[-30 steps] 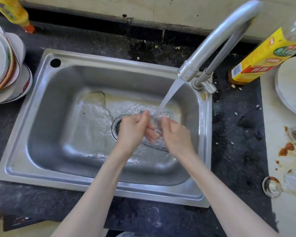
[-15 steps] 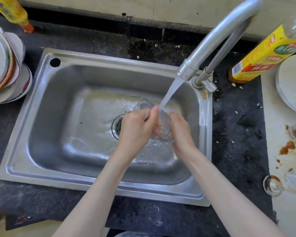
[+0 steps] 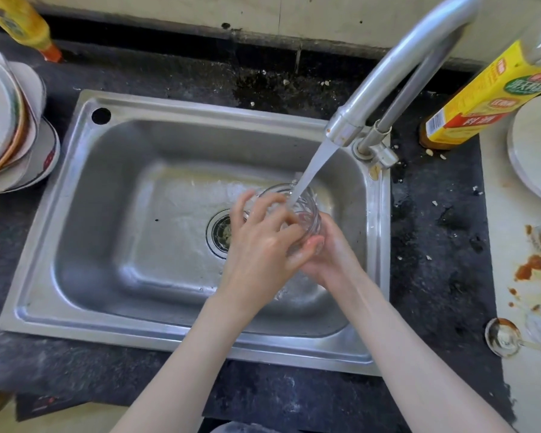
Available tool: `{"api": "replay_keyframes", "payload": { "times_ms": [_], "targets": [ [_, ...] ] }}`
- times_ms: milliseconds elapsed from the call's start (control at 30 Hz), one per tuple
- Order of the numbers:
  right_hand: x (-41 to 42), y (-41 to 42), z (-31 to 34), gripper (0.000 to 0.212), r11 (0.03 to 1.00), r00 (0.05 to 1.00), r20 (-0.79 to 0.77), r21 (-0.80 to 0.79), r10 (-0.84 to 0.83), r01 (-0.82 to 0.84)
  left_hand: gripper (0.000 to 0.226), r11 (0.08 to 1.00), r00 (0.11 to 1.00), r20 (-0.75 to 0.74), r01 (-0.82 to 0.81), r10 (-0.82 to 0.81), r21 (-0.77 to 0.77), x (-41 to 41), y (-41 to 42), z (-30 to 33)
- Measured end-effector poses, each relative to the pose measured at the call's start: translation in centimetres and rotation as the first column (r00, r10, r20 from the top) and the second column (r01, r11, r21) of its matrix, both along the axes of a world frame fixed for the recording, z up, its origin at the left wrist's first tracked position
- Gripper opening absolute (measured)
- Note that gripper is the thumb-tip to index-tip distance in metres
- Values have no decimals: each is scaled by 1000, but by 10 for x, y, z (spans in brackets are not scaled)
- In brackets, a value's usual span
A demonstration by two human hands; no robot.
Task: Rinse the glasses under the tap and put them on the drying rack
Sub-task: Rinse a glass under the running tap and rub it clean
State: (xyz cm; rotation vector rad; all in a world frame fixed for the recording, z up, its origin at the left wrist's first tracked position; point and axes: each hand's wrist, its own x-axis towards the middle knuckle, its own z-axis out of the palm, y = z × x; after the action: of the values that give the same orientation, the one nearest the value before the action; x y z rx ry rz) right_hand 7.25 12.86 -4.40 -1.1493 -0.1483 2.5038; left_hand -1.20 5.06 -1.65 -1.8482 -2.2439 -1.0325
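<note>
You hold a clear, ribbed drinking glass (image 3: 306, 218) over the stainless steel sink (image 3: 181, 145), mouth tilted up into the stream from the curved steel tap (image 3: 397, 73). Your right hand (image 3: 331, 254) cups its base; your left hand (image 3: 260, 245) wraps the near wall, fingers at the rim. Judge it light, rigid, wet-slick and breakable: grip the wall, not the rim. Dark speckled countertop (image 3: 434, 245) surrounds the basin; stacked plates (image 3: 7, 120) sit left. No drying rack in view.

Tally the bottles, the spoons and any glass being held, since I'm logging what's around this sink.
Bottle: 2
Spoon: 1
Glass, held: 1
Total: 4
</note>
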Motion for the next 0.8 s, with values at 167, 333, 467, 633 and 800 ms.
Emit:
{"api": "replay_keyframes", "payload": {
  "times_ms": [167, 333, 467, 633, 800],
  "targets": [
    [-5, 3, 3, 36, 996, 998, 16, 62, -60, 59, 51, 993, 888, 444, -112, 119, -41, 6, 1, 10],
    [-1, 3, 2, 44, 989, 999, -29, 144, -21, 25, 99, 971, 562, 795, -63, 226, -232, -2, -1, 17],
    [8, 5, -2, 42, 913, 975, 179, 360, 133, -191, 91, 970, 601, 774, -9, 200, -244, -11, -8, 14],
    [13, 12, -3, 19, 831, 929, 358, 487, 91, -269, 91, 967, 681, 723, 88, 117, -239, -10, -10, 8],
    [14, 13, -2, 18, 728, 884, 466, 590, 46, -349, 90, 953, 749, 657, 134, 83, -273, -12, -10, 8]
  ]
}}
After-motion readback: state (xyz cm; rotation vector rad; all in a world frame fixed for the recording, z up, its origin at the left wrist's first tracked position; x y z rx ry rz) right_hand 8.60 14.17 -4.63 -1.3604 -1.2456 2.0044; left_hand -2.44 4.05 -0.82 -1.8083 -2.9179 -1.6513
